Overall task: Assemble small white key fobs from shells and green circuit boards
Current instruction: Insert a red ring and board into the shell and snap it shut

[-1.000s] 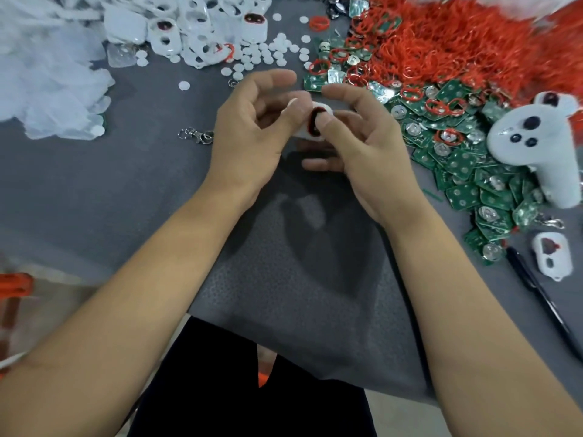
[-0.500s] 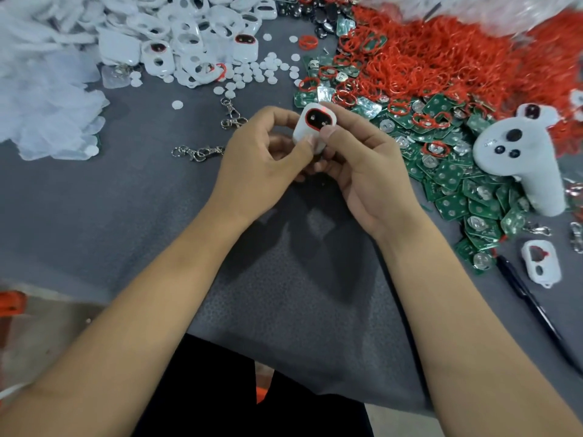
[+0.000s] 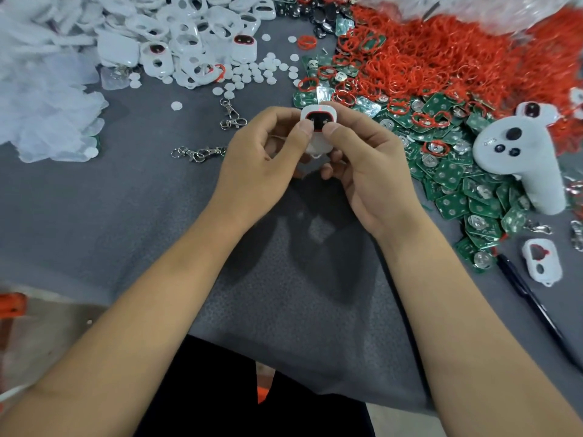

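Pinching the fob (image 3: 318,127) at centre frame, my left hand (image 3: 262,159) and right hand (image 3: 369,162) each had a thumb on its face, fingers curled behind. It looked light, stiff, slippery; edges seemed safest. Boards (image 3: 454,190) lay right, shells (image 3: 189,36) upper left.

Both forearms are bare, with no sleeves showing, and the left hand (image 3: 255,165) and right hand (image 3: 372,171) wear no gloves. Short trimmed nails tip the fingers (image 3: 304,126).
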`<state>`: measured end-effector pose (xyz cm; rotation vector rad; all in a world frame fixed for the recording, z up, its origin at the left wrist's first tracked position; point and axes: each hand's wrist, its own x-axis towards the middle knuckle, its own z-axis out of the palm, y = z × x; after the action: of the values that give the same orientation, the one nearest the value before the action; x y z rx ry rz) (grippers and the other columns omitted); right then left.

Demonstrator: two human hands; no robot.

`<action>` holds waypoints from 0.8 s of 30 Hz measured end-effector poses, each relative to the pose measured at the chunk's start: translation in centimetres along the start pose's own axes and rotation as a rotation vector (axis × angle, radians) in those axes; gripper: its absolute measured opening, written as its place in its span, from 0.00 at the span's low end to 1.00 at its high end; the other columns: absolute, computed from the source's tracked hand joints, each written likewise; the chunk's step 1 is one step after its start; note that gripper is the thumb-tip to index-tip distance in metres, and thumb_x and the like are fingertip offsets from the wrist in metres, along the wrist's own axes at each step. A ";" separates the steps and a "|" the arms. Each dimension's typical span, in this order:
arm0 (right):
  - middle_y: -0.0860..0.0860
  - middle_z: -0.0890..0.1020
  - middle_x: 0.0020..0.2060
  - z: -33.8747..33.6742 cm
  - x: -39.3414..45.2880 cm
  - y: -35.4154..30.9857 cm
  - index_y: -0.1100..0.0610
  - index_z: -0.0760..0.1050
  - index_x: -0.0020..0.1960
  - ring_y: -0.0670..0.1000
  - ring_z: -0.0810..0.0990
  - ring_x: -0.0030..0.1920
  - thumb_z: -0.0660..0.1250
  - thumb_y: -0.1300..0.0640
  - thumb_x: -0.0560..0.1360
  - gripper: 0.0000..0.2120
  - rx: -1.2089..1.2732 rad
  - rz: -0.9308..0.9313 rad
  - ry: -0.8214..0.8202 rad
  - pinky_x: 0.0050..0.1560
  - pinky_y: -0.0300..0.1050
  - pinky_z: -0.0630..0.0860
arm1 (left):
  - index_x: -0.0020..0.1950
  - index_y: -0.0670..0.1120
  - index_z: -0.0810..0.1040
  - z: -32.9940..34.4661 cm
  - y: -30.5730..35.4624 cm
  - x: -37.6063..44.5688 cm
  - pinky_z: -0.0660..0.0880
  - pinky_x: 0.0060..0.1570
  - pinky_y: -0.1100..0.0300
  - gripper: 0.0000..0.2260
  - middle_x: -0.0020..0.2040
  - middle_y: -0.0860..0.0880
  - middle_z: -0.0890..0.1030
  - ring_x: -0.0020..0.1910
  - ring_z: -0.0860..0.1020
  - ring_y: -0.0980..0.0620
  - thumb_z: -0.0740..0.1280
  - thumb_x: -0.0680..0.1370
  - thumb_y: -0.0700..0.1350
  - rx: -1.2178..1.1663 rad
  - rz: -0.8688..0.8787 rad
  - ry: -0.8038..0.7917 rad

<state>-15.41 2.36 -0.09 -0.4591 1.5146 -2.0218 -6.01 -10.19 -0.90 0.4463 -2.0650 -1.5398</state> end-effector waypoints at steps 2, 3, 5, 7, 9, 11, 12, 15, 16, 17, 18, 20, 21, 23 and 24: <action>0.52 0.84 0.40 0.1 -0.1 0.0 0.61 0.82 0.62 0.44 0.80 0.34 0.66 0.67 0.81 0.11 -0.016 -0.003 -0.021 0.33 0.40 0.76 | 0.60 0.48 0.83 -0.1 0.0 0.1 0.83 0.44 0.57 0.08 0.47 0.57 0.85 0.46 0.84 0.57 0.66 0.85 0.48 -0.002 0.019 0.008; 0.52 0.85 0.41 0.1 -0.1 0.0 0.61 0.82 0.62 0.44 0.80 0.35 0.66 0.67 0.81 0.11 -0.026 -0.006 -0.029 0.33 0.40 0.76 | 0.60 0.48 0.83 -0.1 0.0 0.1 0.82 0.44 0.58 0.08 0.47 0.57 0.86 0.46 0.84 0.58 0.66 0.85 0.47 -0.009 0.023 0.007; 0.51 0.85 0.41 0.1 0.0 0.0 0.60 0.82 0.61 0.44 0.80 0.35 0.66 0.66 0.81 0.11 -0.034 -0.008 -0.042 0.34 0.40 0.77 | 0.59 0.47 0.83 -0.1 -0.1 0.1 0.82 0.41 0.59 0.07 0.46 0.56 0.86 0.44 0.84 0.57 0.67 0.85 0.46 -0.030 0.016 0.006; 0.51 0.85 0.42 0.0 0.0 0.0 0.59 0.82 0.61 0.44 0.80 0.35 0.66 0.66 0.81 0.11 -0.038 -0.003 -0.047 0.35 0.40 0.77 | 0.59 0.45 0.83 -0.1 -0.2 0.1 0.82 0.39 0.59 0.07 0.45 0.53 0.86 0.41 0.84 0.55 0.67 0.84 0.46 -0.053 -0.003 0.006; 0.51 0.85 0.42 0.1 0.0 0.1 0.59 0.82 0.60 0.44 0.80 0.35 0.65 0.66 0.82 0.11 -0.043 0.004 -0.048 0.35 0.41 0.77 | 0.58 0.44 0.82 -0.1 -0.2 0.1 0.82 0.38 0.58 0.08 0.45 0.51 0.86 0.39 0.84 0.53 0.67 0.84 0.45 -0.070 -0.019 0.010; 0.51 0.86 0.41 0.1 0.0 0.2 0.58 0.82 0.59 0.44 0.80 0.34 0.65 0.66 0.82 0.10 -0.048 0.007 -0.051 0.36 0.41 0.77 | 0.58 0.44 0.82 -0.2 -0.3 0.1 0.82 0.38 0.57 0.07 0.44 0.51 0.86 0.39 0.84 0.52 0.67 0.84 0.45 -0.078 -0.023 0.009; 0.51 0.86 0.41 0.1 0.0 0.2 0.58 0.82 0.58 0.44 0.79 0.34 0.65 0.66 0.82 0.10 -0.049 0.007 -0.052 0.36 0.41 0.77 | 0.57 0.45 0.82 -0.3 -0.4 0.1 0.82 0.39 0.56 0.07 0.44 0.51 0.87 0.39 0.84 0.52 0.67 0.84 0.46 -0.084 -0.026 0.005; 0.51 0.86 0.41 0.0 0.0 0.2 0.57 0.83 0.57 0.45 0.79 0.35 0.66 0.65 0.82 0.09 -0.048 0.007 -0.052 0.36 0.41 0.78 | 0.57 0.45 0.82 -0.2 -0.5 0.1 0.83 0.40 0.55 0.07 0.45 0.51 0.87 0.40 0.85 0.51 0.67 0.84 0.46 -0.095 -0.039 -0.002; 0.51 0.86 0.41 -0.1 0.1 0.1 0.57 0.83 0.57 0.45 0.79 0.35 0.66 0.65 0.82 0.09 -0.047 0.007 -0.052 0.36 0.41 0.78 | 0.57 0.45 0.82 -0.2 -0.5 0.1 0.83 0.41 0.56 0.07 0.45 0.51 0.87 0.41 0.85 0.52 0.67 0.84 0.46 -0.095 -0.042 -0.003; 0.52 0.86 0.41 -0.1 0.1 0.2 0.57 0.83 0.57 0.45 0.79 0.35 0.66 0.65 0.82 0.09 -0.046 0.008 -0.052 0.36 0.41 0.78 | 0.57 0.46 0.82 -0.2 -0.5 0.2 0.83 0.41 0.56 0.07 0.45 0.51 0.87 0.42 0.85 0.52 0.67 0.83 0.46 -0.096 -0.045 -0.004; 0.52 0.86 0.41 -0.1 0.1 0.2 0.57 0.83 0.57 0.45 0.79 0.34 0.66 0.64 0.82 0.09 -0.043 0.009 -0.052 0.36 0.41 0.78 | 0.57 0.46 0.82 -0.1 -0.5 0.2 0.82 0.41 0.57 0.07 0.45 0.51 0.87 0.42 0.85 0.52 0.67 0.83 0.46 -0.100 -0.049 -0.004; 0.52 0.86 0.41 0.0 0.1 0.2 0.58 0.83 0.57 0.45 0.78 0.34 0.66 0.64 0.82 0.09 -0.036 0.014 -0.050 0.36 0.40 0.78 | 0.57 0.46 0.83 -0.2 -0.5 0.3 0.83 0.40 0.56 0.07 0.46 0.50 0.86 0.42 0.85 0.52 0.67 0.83 0.46 -0.113 -0.054 -0.002; 0.52 0.86 0.42 0.0 0.1 0.2 0.58 0.83 0.58 0.46 0.78 0.34 0.65 0.64 0.82 0.10 -0.033 0.017 -0.048 0.37 0.40 0.78 | 0.57 0.45 0.83 -0.3 -0.5 0.3 0.83 0.40 0.55 0.07 0.46 0.50 0.86 0.42 0.85 0.51 0.67 0.83 0.46 -0.122 -0.060 0.002; 0.53 0.86 0.42 -0.1 0.1 0.1 0.60 0.82 0.60 0.47 0.78 0.36 0.65 0.65 0.82 0.10 -0.035 0.022 -0.051 0.37 0.41 0.79 | 0.57 0.43 0.83 -0.3 -0.5 0.3 0.83 0.41 0.54 0.08 0.45 0.49 0.86 0.42 0.85 0.51 0.67 0.84 0.45 -0.155 -0.083 0.023; 0.52 0.85 0.42 -0.1 0.1 0.1 0.61 0.81 0.61 0.47 0.78 0.36 0.65 0.66 0.82 0.11 -0.044 0.023 -0.057 0.37 0.41 0.79 | 0.57 0.42 0.82 -0.3 -0.4 0.3 0.83 0.41 0.55 0.08 0.45 0.49 0.87 0.42 0.85 0.51 0.68 0.84 0.45 -0.179 -0.095 0.037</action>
<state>-15.53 2.28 -0.24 -0.5099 1.5251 -1.9450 -6.14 -10.72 -1.18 0.5072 -1.8818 -1.7410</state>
